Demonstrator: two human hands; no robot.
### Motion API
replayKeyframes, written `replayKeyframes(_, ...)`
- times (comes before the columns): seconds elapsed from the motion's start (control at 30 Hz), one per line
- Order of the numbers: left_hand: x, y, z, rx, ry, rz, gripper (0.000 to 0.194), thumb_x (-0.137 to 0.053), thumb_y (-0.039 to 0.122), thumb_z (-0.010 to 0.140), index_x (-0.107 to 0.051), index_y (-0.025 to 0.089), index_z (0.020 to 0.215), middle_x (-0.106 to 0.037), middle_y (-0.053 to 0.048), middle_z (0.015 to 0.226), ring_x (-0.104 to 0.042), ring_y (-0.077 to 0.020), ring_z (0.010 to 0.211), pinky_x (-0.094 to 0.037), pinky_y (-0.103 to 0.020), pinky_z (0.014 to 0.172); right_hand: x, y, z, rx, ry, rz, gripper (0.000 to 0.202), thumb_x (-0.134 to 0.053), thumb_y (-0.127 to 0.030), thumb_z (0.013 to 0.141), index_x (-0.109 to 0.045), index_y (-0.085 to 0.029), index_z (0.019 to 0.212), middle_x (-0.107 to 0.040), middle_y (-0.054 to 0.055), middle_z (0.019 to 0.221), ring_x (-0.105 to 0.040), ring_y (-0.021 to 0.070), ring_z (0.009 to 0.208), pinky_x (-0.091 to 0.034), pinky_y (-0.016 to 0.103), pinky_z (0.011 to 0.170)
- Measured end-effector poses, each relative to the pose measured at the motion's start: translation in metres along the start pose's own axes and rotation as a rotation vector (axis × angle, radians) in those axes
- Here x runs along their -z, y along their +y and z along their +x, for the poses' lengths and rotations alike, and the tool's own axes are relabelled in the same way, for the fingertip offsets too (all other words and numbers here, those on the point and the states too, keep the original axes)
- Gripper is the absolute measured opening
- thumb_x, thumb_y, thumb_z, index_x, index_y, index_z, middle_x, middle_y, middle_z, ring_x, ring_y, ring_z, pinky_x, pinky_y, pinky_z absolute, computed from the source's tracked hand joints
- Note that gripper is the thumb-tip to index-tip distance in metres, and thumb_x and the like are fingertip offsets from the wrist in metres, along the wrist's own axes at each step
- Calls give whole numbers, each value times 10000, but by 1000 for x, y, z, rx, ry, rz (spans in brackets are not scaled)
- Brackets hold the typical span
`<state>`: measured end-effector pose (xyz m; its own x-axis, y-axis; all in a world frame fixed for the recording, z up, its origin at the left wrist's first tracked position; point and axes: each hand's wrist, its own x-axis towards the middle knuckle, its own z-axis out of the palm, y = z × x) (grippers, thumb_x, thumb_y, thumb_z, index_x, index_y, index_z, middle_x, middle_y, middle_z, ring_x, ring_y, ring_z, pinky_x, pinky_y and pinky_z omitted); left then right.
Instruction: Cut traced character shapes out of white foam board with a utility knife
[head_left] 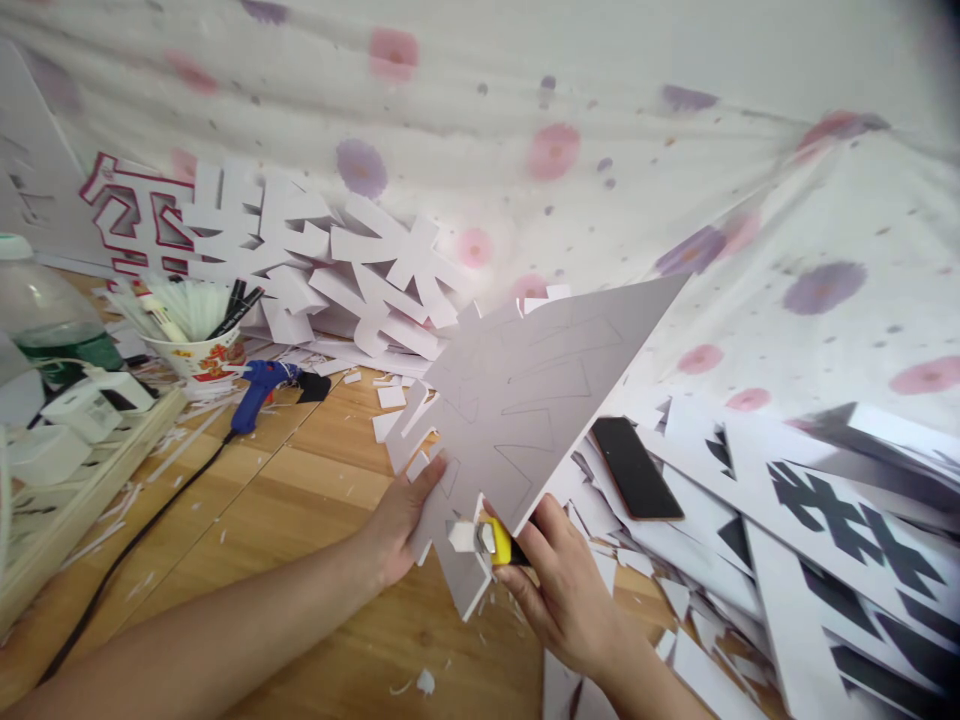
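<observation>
A white foam board [525,380] with pencilled outlines and partly cut edges is held up, tilted, above the wooden table. My left hand [401,525] grips its lower left edge, the thumb on the near face and the fingers behind. In my right hand [559,580] is a yellow and black utility knife [499,543], its metal front at the board's lower edge. A small white offcut [461,535] sits beside the knife's tip. Whether the blade is in the board cannot be made out.
A blue glue gun [259,395] with its cable lies left of centre. Behind it stands a paper cup [199,358] with glue sticks and markers. A power strip [90,490] is at the left, cut-out letters [375,260] at the back. A phone [636,468] lies by scrap sheets [787,560] at the right.
</observation>
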<state>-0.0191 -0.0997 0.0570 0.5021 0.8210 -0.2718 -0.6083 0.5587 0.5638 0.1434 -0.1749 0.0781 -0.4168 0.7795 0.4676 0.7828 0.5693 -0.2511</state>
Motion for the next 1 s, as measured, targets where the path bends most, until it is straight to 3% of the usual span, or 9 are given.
replayKeyframes(0.23,-2,0,-1,25,55,5,456,-676,282,709,-540,133,1118,-680,-100,899,-660,-221,781,-540,-282,679,-2,1,-2,-7,31,-46,298,-360,-371,884,-484,-179,1075,-448,92,929,-444,205,826,-435,351,678)
replayKeyframes(1.0,-1,-2,1,22,31,-34,473,-665,288,721,-516,145,1146,-686,-90,883,-662,-213,784,-527,-280,714,-2,5,-3,-4,30,-34,297,-354,-379,885,-478,-180,1067,-444,94,938,-439,205,828,-433,352,681)
